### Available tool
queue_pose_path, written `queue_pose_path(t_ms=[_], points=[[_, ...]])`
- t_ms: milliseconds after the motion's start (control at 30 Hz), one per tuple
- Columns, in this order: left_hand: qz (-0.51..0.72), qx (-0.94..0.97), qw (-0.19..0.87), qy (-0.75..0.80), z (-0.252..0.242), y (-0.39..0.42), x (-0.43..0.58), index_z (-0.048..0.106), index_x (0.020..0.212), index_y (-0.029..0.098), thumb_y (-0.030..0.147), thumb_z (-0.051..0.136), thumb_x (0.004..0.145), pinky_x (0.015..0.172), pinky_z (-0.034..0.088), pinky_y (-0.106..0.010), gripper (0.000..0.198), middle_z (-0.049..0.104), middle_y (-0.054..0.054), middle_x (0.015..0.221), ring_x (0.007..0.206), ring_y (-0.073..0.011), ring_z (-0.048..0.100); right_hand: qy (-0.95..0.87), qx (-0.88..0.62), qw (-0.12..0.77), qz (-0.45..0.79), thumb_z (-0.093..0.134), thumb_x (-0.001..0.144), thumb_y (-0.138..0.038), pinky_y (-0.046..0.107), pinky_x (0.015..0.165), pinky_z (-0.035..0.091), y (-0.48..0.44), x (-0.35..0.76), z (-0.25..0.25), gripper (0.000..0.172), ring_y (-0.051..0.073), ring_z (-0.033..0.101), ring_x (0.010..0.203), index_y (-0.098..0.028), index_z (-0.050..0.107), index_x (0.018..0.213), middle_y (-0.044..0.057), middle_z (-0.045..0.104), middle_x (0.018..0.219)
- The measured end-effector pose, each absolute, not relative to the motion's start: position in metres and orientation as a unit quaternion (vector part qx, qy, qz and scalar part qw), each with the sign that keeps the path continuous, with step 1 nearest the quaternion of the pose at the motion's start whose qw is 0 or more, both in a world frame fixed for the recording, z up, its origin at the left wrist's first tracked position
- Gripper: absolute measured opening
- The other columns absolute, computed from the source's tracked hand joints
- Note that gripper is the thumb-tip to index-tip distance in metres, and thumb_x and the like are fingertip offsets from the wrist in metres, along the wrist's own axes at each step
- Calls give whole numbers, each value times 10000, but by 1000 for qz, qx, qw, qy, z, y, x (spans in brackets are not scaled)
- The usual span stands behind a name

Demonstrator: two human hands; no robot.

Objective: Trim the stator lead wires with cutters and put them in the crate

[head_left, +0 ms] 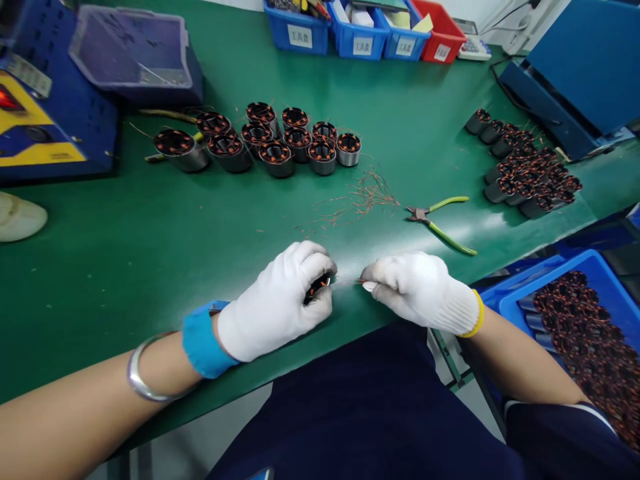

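My left hand, in a white glove with a blue wristband, is closed around a motor stator with copper windings. Its palm and fingers hide most of the stator's body. To the right, my right hand, gloved in white with a yellow cuff, pinches thin copper wire between thumb and forefinger. The wire spans the short gap between the two hands. Beyond the right hand lie cutting pliers with green handles, jaws apart. A loose tangle of copper wire offcuts is spread left of the pliers.
Several stators stand grouped behind my hands; more stators sit far right. A blue crate full of stators is at lower right. Blue bins, a red bin and a translucent box line the back.
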State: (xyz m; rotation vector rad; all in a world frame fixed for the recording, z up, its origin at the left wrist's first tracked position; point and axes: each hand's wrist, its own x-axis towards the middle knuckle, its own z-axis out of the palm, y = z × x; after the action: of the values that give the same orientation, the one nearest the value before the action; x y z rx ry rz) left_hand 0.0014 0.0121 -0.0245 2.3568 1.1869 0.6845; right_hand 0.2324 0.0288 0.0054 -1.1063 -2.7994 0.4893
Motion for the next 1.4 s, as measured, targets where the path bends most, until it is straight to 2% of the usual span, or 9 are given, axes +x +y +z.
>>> queue_pose_path(t_ms=[133,300,500,700,967,1067,1133,1267,1400], points=[[260,839,210,429,-28,12,4,513,863,184,153,459,822,733,460,-362,75,555,-79,903,814,-204,515,-917,-371,41,138,395,965,-330,289,678,414,31,237,24,294,160,609,727,-215,664,996,29,687,852],[272,832,208,435,-28,12,7,497,830,195,132,458,814,706,453,-352,76,554,-67,873,786,-197,507,-881,-376,134,254,667,781,-450,362,906,470,64,226,33,507,237,573,1130,-204,590,1218,94,569,1300],[284,814,205,463,-30,9,10,459,785,211,141,487,758,678,450,-349,80,535,-55,840,759,-195,508,-709,-379,-90,588,729,684,-517,224,536,489,87,193,10,349,126,627,574,-179,694,767,18,690,662],[260,792,229,503,-26,8,11,468,826,198,143,499,723,692,465,-369,121,541,-63,860,767,-203,527,-611,-389,-53,687,729,714,-446,185,474,495,79,182,-6,305,75,567,455,-151,653,708,12,664,577],[219,756,371,493,-14,7,-6,335,1348,134,234,645,599,1035,436,-476,816,497,-172,1314,1208,-324,522,-652,-376,24,658,564,826,-244,184,536,504,65,188,-5,143,85,614,560,-146,619,738,4,650,653],[260,666,490,499,-6,16,-16,364,1337,144,373,632,702,964,509,-455,726,548,-175,1290,1167,-309,574,-671,-348,77,650,557,841,-269,193,546,495,56,194,-3,160,91,620,585,-140,619,772,11,652,688],[222,609,560,515,4,19,-20,441,1275,162,491,588,774,723,592,-395,617,642,-143,1117,939,-279,669,-662,-339,115,658,574,844,-298,196,552,496,49,200,-1,180,90,619,594,-133,627,795,24,666,723],[120,554,657,497,21,12,-16,519,1207,225,485,582,818,368,481,-283,472,663,-33,757,508,-190,616,-600,-332,152,712,652,807,-339,193,540,507,36,209,0,208,80,607,579,-134,622,795,29,672,753],[298,683,464,478,22,-5,-10,604,1057,289,283,682,738,776,604,-392,329,649,-79,1158,1017,-274,667,-508,-330,193,772,703,766,-423,195,521,523,27,214,-6,303,81,607,544,-134,614,771,25,671,726]])
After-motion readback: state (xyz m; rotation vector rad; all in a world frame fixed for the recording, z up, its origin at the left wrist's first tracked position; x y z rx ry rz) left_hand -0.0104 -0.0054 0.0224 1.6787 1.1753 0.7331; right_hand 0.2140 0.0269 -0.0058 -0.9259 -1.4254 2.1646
